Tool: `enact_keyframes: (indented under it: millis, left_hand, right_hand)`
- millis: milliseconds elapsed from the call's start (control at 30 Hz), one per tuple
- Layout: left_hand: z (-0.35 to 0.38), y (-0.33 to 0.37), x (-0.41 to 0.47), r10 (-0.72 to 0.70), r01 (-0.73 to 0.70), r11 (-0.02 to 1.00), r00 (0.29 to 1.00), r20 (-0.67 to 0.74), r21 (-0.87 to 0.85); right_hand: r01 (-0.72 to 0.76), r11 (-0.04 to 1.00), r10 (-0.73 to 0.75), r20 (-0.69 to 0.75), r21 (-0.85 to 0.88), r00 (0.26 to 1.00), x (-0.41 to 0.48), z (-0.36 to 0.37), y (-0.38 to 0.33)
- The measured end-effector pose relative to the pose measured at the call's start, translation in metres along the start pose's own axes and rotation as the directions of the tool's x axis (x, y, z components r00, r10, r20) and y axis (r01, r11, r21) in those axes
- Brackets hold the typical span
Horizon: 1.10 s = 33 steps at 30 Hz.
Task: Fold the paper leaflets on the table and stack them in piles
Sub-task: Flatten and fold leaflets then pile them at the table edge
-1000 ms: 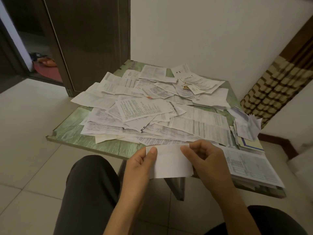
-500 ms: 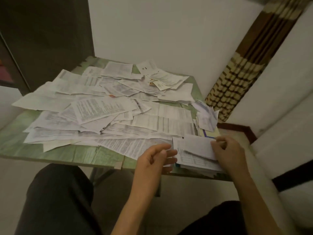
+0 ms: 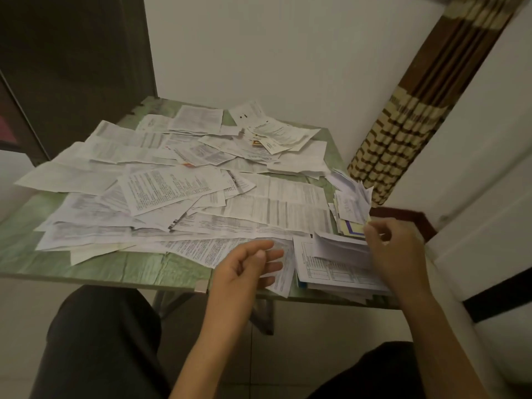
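Nearest the camera, two knees in dark trousers (image 3: pixel 95 341) were seen above a pale tiled floor (image 3: pixel 23 326). Just beyond them the left grip (image 3: pixel 247 269), a bare hand, was held over the near edge of the green desk (image 3: pixel 115 266), its fingers loosely bent and spread, with nothing held in it; a printed leaflet (image 3: pixel 218 249) lay beneath it, overhanging the edge. To the right, the right grip (image 3: pixel 394 254) was laid over the right end of a folded leaflet (image 3: pixel 339 246), its fingers curled; whether the paper was pinched or only touched could not be told. That folded leaflet was resting on top of a pile of folded leaflets (image 3: pixel 331 275) at the desk's near right corner. Just behind this pile, a second, smaller pile (image 3: pixel 351 205) of folded papers was set at the desk's right edge, with a yellow sheet with a purple border (image 3: pixel 352 227) showing under it. The rest of the desk was covered by loose unfolded leaflets (image 3: pixel 172 191), overlapping one another out to the far edge. Beyond the desk a plain white wall (image 3: pixel 288 53) was seen, with a dark door (image 3: pixel 72 53) to the left and a brown patterned curtain (image 3: pixel 403 133) to the right.
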<state>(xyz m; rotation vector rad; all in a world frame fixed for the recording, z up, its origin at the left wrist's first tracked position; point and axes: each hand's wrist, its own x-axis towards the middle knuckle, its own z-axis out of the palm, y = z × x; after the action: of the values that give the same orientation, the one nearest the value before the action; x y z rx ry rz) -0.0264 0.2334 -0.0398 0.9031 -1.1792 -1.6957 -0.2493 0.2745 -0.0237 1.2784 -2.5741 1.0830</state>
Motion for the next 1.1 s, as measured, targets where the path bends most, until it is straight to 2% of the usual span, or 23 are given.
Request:
enact_keyframes:
  millis: [167, 267, 367, 533, 633, 833, 900, 967, 1033, 1100]
  left_hand:
    - [-0.021, 0.015, 0.011, 0.081, -0.079, 0.996, 0.995, -0.05, 0.042]
    - [-0.041, 0.027, 0.015, 0.111, -0.106, 0.992, 0.99, -0.091, 0.065]
    - [-0.07, 0.038, 0.019, 0.118, -0.105, 0.99, 0.981, -0.156, 0.09]
    - [-0.115, 0.05, 0.024, 0.131, -0.106, 0.989, 0.948, -0.289, 0.1]
    - [-0.131, 0.052, 0.021, 0.13, -0.109, 0.991, 0.943, -0.306, 0.082]
    - [-0.147, 0.052, 0.016, 0.109, -0.105, 0.994, 0.936, -0.334, 0.03]
    - [-0.153, 0.051, 0.014, 0.105, -0.099, 0.994, 0.929, -0.356, 0.036]
    - [-0.159, 0.05, 0.012, 0.099, -0.098, 0.995, 0.922, -0.374, 0.022]
    - [-0.162, 0.051, 0.01, 0.084, -0.096, 0.995, 0.921, -0.381, -0.011]
    - [-0.159, 0.053, 0.008, 0.049, -0.085, 0.993, 0.929, -0.366, -0.083]
  right_hand:
    - [0.18, 0.984, -0.179, -0.073, 0.008, 0.981, -0.002, 0.012, -0.04]
    - [0.335, 0.938, -0.339, 0.038, 0.085, 0.94, -0.013, 0.041, -0.083]
    - [0.442, 0.875, -0.479, 0.23, 0.197, 0.847, -0.029, 0.077, -0.132]
    - [0.629, 0.756, -0.636, 0.428, 0.179, 0.642, -0.033, 0.127, -0.177]
    - [0.68, 0.711, -0.66, 0.505, 0.181, 0.556, -0.033, 0.147, -0.186]
    - [0.727, 0.68, -0.596, 0.646, 0.092, 0.476, -0.041, 0.162, -0.191]
    - [0.765, 0.643, -0.59, 0.66, 0.037, 0.465, -0.043, 0.162, -0.192]
    - [0.766, 0.642, -0.618, 0.62, 0.041, 0.484, -0.046, 0.156, -0.194]
    - [0.681, 0.716, -0.652, 0.497, 0.154, 0.572, -0.051, 0.143, -0.199]
    - [0.493, 0.79, -0.605, 0.334, 0.364, 0.723, -0.057, 0.122, -0.207]
